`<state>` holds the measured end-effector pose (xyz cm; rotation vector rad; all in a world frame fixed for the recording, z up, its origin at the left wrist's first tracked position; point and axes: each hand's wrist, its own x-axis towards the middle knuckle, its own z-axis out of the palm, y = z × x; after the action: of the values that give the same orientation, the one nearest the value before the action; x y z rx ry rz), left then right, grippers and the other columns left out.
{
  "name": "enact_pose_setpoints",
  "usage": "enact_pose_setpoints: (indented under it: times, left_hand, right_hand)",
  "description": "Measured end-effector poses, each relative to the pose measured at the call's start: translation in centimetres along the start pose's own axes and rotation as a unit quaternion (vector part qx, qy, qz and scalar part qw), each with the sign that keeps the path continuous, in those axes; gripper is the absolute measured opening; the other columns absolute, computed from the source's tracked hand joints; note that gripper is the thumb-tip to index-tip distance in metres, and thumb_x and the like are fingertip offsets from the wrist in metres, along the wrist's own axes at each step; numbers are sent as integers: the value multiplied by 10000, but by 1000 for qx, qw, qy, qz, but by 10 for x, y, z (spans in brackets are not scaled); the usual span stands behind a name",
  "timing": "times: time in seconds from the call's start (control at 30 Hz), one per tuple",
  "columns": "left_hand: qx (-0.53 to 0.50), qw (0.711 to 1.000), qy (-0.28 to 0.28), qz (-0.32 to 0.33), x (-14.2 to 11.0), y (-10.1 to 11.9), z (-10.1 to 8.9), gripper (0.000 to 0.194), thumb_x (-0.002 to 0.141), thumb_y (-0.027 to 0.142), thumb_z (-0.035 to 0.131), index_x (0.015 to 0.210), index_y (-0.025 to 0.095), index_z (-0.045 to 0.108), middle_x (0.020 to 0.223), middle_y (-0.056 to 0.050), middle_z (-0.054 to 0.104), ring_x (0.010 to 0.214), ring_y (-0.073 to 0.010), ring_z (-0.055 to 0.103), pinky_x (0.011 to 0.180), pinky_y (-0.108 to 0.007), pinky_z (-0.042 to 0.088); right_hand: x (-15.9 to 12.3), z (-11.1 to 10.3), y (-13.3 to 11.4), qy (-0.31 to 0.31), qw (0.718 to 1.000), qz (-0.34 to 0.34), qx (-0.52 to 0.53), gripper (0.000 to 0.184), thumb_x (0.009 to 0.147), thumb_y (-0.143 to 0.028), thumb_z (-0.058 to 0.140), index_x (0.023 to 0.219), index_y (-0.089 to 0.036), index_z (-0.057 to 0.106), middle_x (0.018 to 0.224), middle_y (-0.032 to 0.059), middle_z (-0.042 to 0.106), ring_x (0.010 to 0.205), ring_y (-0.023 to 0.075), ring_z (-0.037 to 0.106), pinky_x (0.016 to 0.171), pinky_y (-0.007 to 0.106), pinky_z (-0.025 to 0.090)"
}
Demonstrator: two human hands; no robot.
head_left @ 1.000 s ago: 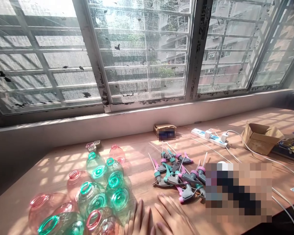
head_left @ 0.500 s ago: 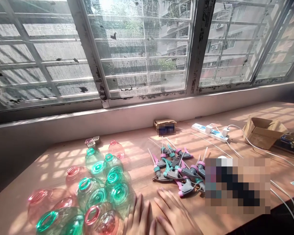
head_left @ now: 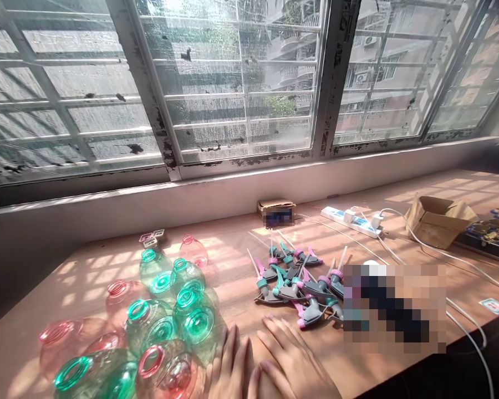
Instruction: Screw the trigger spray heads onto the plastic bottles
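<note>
My left hand (head_left: 229,366) lies at the front of the table, fingers stretched out, beside the group of bottles. Close to its right, my right hand (head_left: 293,357) rests flat with its fingers spread. Neither hand holds anything. Left of my hands stand several clear plastic bottles without caps, such as a green one (head_left: 197,332) and a red one (head_left: 172,374). Beyond my right hand lies a pile of grey trigger spray heads (head_left: 291,291) with pink or green collars and thin white dip tubes. The bottoms of both hands run out of view.
At the back are a small cardboard box (head_left: 276,213) and a white power strip (head_left: 351,221) with cables. An open carton (head_left: 434,224) stands at the right, beside a tray of metallic parts (head_left: 490,235). A blurred-out patch hides something right of the spray heads.
The view has shifted slightly, so everything sits a little further left and higher. My hands stay in the same place on the table; bottles and spray heads have not moved.
</note>
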<state>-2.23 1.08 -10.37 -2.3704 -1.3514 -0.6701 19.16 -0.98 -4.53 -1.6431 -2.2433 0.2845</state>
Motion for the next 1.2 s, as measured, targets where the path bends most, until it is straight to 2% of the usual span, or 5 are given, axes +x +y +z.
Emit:
enact_pose_setpoints:
  times: [0.17,0.47,0.67,1.0,1.2]
  left_hand:
    - [-20,997,-9,74,0,-12,-9,524,1014,290,629,1525,183,583,1577,-203,622,1401,-347,664,999,-379,654]
    - [-244,967,-1,-68,21,15,-66,309,1061,211,559,1341,285,664,1478,-94,720,1359,-257,696,1088,-377,612]
    - [-282,917,230,-161,71,15,-106,268,1047,151,589,1272,286,647,1539,-84,612,1535,-269,492,1276,-472,404]
    - [-237,906,211,-280,117,-2,-84,596,1013,407,625,1532,137,508,1431,-230,655,1380,-433,591,1181,-659,453]
    - [-236,925,171,-243,82,18,-74,588,1042,370,588,1597,247,437,1515,-183,618,1428,-404,577,1149,-644,500]
  right_hand:
    - [-3,0,-1,-18,1000,-7,-8,448,1100,-351,569,1532,-254,641,1672,85,483,1516,373,510,1214,572,493]
    - [-8,-1,-3,-41,999,0,6,478,1120,-326,485,1571,-213,594,1695,122,455,1555,358,457,1242,598,439]
    - [-10,4,3,12,996,8,85,476,1086,-312,550,1550,-230,617,1652,97,546,1539,364,492,1252,617,418]
    - [-20,8,8,350,931,37,96,397,1097,-200,479,1468,-287,590,1738,126,385,1573,403,432,1212,601,494]
    - [-1,15,16,326,943,57,44,456,1115,-276,443,1570,-255,424,1581,182,569,1490,378,537,1164,608,515]
